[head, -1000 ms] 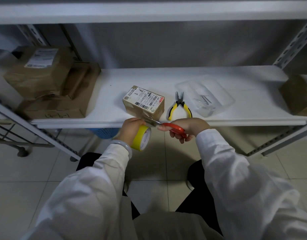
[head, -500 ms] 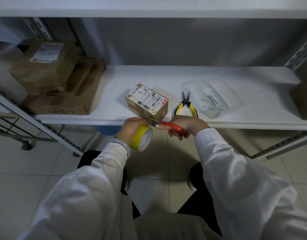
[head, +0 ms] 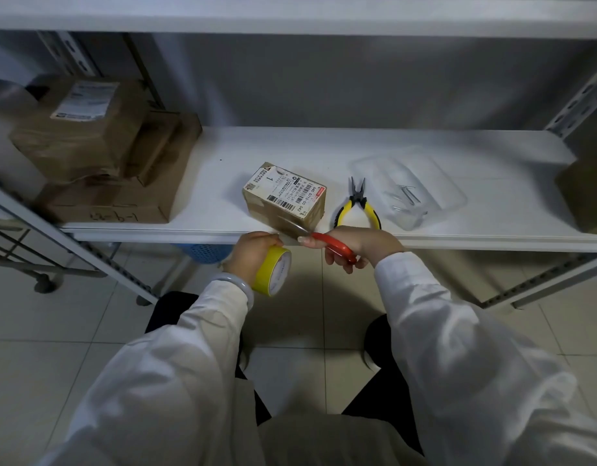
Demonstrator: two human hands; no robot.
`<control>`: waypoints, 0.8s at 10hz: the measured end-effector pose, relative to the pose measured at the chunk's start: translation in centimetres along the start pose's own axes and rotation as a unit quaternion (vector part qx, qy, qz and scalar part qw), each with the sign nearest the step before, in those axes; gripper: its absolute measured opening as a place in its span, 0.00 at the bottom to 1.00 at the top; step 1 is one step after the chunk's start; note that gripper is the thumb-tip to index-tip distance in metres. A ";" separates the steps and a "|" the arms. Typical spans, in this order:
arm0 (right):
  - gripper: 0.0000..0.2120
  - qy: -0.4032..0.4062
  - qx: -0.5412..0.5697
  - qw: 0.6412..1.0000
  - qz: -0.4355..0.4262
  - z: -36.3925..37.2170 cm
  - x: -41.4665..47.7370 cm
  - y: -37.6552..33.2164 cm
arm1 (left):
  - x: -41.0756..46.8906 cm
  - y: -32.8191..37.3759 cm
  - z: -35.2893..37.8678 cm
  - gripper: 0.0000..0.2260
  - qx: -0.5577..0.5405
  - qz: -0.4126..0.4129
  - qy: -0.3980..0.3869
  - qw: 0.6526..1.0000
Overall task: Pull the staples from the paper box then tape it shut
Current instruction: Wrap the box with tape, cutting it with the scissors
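A small brown paper box with a white barcode label stands near the front edge of the white shelf. My left hand grips a yellow roll of tape just below the shelf edge. A clear strip of tape runs from the roll up to the box's front. My right hand holds red-handled scissors, whose blades point left at the tape beside the box. Yellow-handled pliers lie to the right of the box.
A clear plastic tray holding several metal staples sits right of the pliers. Stacked brown cartons fill the shelf's left end and another carton its right end. A blue basket shows under the shelf. Slotted metal posts frame both sides.
The view has shifted slightly. Both hands stay at the shelf's front edge, and the scissor blades remain at the tape between roll and box.
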State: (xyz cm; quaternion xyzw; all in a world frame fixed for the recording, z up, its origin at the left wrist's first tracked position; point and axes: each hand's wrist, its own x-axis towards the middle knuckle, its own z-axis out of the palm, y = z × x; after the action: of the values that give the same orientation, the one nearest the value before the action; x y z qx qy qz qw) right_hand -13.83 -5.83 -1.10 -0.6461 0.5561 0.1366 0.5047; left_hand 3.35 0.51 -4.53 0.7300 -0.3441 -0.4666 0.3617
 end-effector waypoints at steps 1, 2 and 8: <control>0.30 -0.011 0.008 1.000 0.018 0.2 0.2 0.3 | -0.1 0.2 -0.1 0.14 0.014 0.009 0.006 1.000; 0.29 -0.020 0.016 0.999 0.039 0.6 0.4 0.9 | -0.1 0.1 -0.4 0.17 0.006 0.015 0.012 1.000; 0.22 0.422 -0.142 0.864 -0.233 2.0 1.2 -3.9 | -0.8 -0.1 -0.8 0.03 -0.084 -0.026 0.036 0.995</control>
State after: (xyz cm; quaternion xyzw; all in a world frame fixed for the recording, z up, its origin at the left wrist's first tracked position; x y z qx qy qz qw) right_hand -9.31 -5.47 -0.95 -0.8175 0.5236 -0.1936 0.1418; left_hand 3.82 1.42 -4.04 0.7223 -0.2711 -0.4767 0.4213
